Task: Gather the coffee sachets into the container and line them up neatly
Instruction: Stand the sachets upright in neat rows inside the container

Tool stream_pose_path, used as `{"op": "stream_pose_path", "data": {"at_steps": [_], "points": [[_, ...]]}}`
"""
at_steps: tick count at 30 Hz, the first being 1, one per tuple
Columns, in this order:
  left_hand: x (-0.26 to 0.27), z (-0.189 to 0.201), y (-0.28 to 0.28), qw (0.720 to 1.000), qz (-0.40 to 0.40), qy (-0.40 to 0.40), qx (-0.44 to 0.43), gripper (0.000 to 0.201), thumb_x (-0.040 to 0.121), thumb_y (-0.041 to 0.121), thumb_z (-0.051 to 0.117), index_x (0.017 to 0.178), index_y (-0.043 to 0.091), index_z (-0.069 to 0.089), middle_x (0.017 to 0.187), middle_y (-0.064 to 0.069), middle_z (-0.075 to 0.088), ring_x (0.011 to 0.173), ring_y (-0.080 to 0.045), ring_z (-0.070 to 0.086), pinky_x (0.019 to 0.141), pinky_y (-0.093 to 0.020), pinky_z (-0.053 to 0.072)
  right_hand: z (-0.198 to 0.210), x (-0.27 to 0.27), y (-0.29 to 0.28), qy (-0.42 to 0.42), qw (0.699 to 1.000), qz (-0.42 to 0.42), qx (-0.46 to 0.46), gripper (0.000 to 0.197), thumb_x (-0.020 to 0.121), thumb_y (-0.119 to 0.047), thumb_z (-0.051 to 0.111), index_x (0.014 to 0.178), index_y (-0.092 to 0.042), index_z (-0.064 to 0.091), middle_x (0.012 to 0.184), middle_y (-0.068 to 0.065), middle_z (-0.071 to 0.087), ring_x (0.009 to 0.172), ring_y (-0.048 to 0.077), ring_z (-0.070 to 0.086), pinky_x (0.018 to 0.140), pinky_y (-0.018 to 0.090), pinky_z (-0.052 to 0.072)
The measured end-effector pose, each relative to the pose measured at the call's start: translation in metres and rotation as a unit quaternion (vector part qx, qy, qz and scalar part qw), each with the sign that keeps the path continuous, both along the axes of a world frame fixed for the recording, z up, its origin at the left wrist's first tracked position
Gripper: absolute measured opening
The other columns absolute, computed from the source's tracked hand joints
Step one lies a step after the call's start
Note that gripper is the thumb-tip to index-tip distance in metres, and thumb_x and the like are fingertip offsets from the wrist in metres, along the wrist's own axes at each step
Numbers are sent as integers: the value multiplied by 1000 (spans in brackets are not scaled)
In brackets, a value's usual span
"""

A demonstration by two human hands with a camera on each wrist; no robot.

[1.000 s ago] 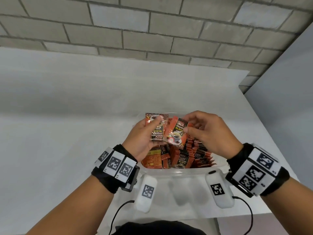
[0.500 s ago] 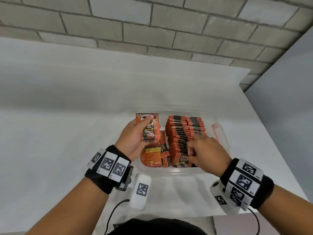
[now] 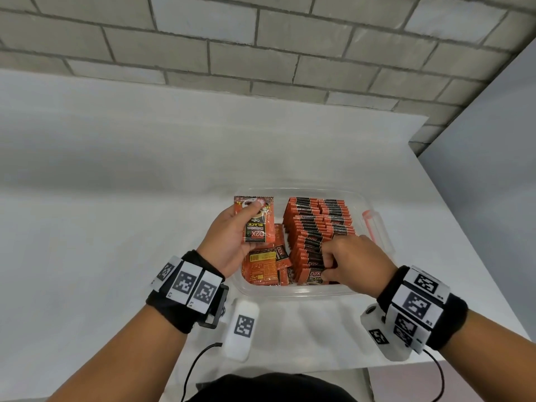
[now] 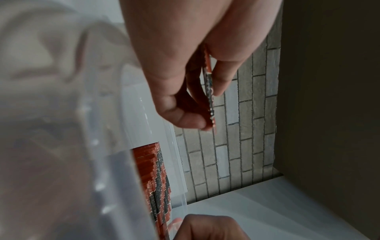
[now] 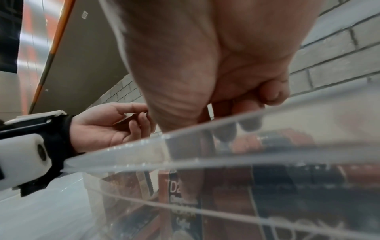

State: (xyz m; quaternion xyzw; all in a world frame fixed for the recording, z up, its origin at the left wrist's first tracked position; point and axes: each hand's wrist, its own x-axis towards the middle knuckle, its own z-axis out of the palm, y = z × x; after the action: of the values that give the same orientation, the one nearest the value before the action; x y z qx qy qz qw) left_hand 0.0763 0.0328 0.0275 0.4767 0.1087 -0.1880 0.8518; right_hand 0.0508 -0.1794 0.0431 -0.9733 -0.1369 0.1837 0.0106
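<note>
Your left hand [image 3: 232, 242] pinches a sachet [image 3: 256, 220] above the container [image 3: 298, 291]; your right hand [image 3: 355, 262] curls onto the lined-up sachets [image 3: 316, 224], grip unclear.

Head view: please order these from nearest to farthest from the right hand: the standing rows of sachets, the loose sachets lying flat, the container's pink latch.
From the right hand:
1. Standing rows of sachets: touched, right half of the container.
2. Pink latch: right wall, behind the hand.
3. Loose sachets lying flat: left half.

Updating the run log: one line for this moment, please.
left hand: holds sachet above container | right hand: fingers in upright rows | loose sachets: unsorted
</note>
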Motion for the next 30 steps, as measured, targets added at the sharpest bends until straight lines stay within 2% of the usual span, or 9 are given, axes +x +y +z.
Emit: {"op": "stream_pose_path", "data": {"at_steps": [4, 7, 11, 16, 20, 23, 26, 28, 30], "points": [[-1, 2, 0, 1000, -13, 8, 21, 9, 93, 8, 49, 96, 8, 57, 82, -11, 63, 66, -18, 62, 48, -25, 49, 6, 0, -8, 39, 997, -33, 50, 25, 75, -39, 76, 78, -25, 55, 74, -15, 52, 74, 9, 52, 60, 21, 32], [-4, 7, -1, 999, -40, -1, 29, 15, 91, 1, 41, 93, 7, 55, 80, -11, 61, 61, -18, 56, 42, -22, 41, 17, 1, -13, 28, 987, -72, 143, 23, 76, -39, 75, 82, -23, 60, 69, -12, 51, 64, 4, 48, 69, 22, 43], [-4, 16, -9, 993, -98, -34, 53, 19, 91, -3, 47, 102, 9, 57, 87, -9, 66, 69, -18, 63, 50, -24, 49, 36, 8, -7, -49, 932, -142, 329, 22, 83, -38, 67, 103, -29, 62, 86, -8, 62, 62, -4, 50, 60, 8, 40], [-7, 26, -27, 979, -161, -90, 85, 24, 88, -4, 57, 105, 13, 60, 89, -5, 69, 73, -15, 70, 58, -26, 58, 46, 14, 4, 17, 890, -151, 431, 36, 85, -29, 66, 121, -29, 58, 93, -8, 67, 83, 14, 65, 79, 30, 52], [-7, 28, -37, 987, -119, -88, 62, 25, 83, -7, 61, 102, 8, 60, 95, -10, 68, 80, -19, 69, 67, -34, 59, 44, 10, 4, 56, 831, -199, 516, 37, 84, -13, 68, 118, -19, 53, 73, -1, 64, 67, 13, 63, 66, 28, 53], [-5, 27, -41, 993, -91, -63, 31, 21, 82, -7, 62, 96, 8, 57, 95, -14, 68, 80, -23, 68, 71, -36, 59, 40, 4, 2, 65, 802, -232, 547, 34, 81, -8, 71, 108, -17, 53, 76, 1, 66, 69, 17, 64, 66, 30, 54], [-7, 26, -46, 989, -104, -65, 79, 18, 82, 0, 66, 95, 9, 57, 95, -12, 68, 84, -23, 67, 77, -36, 58, 39, 4, -2, 13, 812, -224, 540, 19, 82, -3, 69, 94, -16, 60, 81, 1, 66, 74, 22, 63, 71, 36, 55], [-7, 25, -48, 985, -119, -46, 113, 18, 82, 20, 68, 95, 15, 58, 97, -4, 69, 91, -19, 66, 82, -40, 53, 40, 4, -8, -26, 808, -222, 545, 17, 85, -1, 64, 89, -18, 63, 86, 2, 68, 81, 26, 65, 75, 39, 56], [-4, 23, -49, 985, -119, 12, 120, 29, 84, 41, 62, 103, 19, 60, 105, -4, 67, 102, -20, 61, 87, -44, 48, 43, 3, -16, -38, 803, -217, 554, 22, 89, 1, 58, 89, -20, 65, 90, 2, 68, 85, 24, 67, 72, 32, 57]]}}
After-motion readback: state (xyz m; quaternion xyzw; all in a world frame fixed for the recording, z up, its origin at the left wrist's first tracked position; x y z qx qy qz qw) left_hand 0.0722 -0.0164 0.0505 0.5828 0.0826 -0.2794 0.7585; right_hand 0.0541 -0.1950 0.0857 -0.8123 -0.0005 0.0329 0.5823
